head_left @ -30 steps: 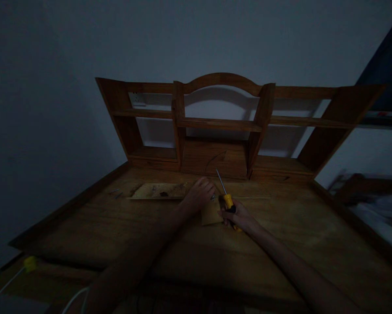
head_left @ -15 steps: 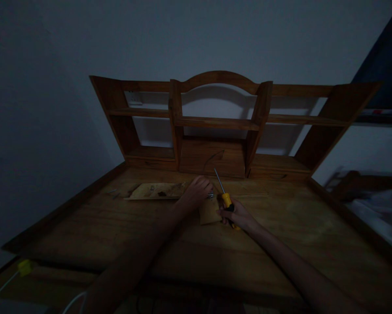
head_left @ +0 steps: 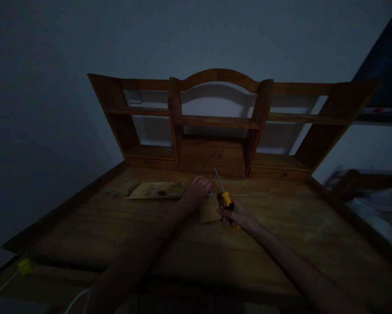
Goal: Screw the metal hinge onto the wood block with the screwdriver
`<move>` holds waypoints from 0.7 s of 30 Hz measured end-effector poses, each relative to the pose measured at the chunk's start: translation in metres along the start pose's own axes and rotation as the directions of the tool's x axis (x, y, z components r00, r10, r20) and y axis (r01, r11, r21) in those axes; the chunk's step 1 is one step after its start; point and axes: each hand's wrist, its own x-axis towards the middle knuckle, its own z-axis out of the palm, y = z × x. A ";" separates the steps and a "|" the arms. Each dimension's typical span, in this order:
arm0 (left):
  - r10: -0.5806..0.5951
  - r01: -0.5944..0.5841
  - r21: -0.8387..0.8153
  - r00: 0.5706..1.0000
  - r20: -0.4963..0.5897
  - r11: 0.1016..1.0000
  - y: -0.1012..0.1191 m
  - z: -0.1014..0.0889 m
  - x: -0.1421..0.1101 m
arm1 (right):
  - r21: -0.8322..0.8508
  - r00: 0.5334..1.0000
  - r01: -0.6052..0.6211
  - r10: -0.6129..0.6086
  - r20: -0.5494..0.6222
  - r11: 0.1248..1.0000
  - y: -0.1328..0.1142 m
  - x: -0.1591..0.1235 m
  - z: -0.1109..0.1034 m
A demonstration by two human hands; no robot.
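In the head view, my right hand (head_left: 235,213) is wrapped round the handle of a yellow and black screwdriver (head_left: 227,199), its metal shaft tilted up and to the left. My left hand (head_left: 197,190) has its fingers curled down at a small shiny metal fitting (head_left: 210,194); dim light hides its exact kind. Below the fitting, a short light wooden piece (head_left: 209,214) lies between my two hands. A longer wooden board (head_left: 150,190) with dark stains and a broken left end extends left from behind my left hand.
The wooden desk (head_left: 281,235) carries a shelf hutch (head_left: 212,122) at its back against the wall. A small pale object (head_left: 111,190) lies left of the board. A yellow item (head_left: 25,266) with a white cord is at the lower left. Bedding (head_left: 376,213) shows at right.
Both hands and the screwdriver stay almost where they were. The view has shifted very slightly.
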 end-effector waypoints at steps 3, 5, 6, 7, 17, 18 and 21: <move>-0.052 0.053 0.042 0.998 -0.042 0.998 0.000 0.007 0.001 | 0.071 1.000 0.007 -0.007 -0.005 0.997 0.002 0.000 0.000; -0.081 0.084 0.045 0.995 -0.061 0.995 0.000 0.011 0.002 | 0.082 1.000 0.005 -0.004 -0.001 0.997 0.002 0.001 0.000; -0.091 0.093 0.032 0.994 -0.063 0.995 0.000 0.012 0.002 | 0.083 1.000 0.001 -0.001 -0.002 0.997 0.002 0.001 0.000; -0.095 0.096 0.013 0.994 -0.061 0.995 0.000 0.012 0.002 | 0.083 1.000 -0.002 0.003 -0.005 0.997 0.002 0.001 0.000; -0.018 0.018 -0.085 1.000 -0.007 0.996 -0.002 0.005 -0.003 | 0.072 1.000 -0.016 0.017 -0.013 0.997 0.000 0.001 0.001; -0.023 0.023 -0.087 1.000 -0.004 0.996 -0.002 0.006 -0.003 | 0.070 1.000 -0.019 0.020 -0.012 0.997 -0.001 0.000 0.001; -0.062 0.062 -0.083 0.998 -0.009 0.995 -0.002 0.009 -0.001 | 0.071 1.000 -0.018 0.019 -0.013 0.997 -0.004 -0.001 0.002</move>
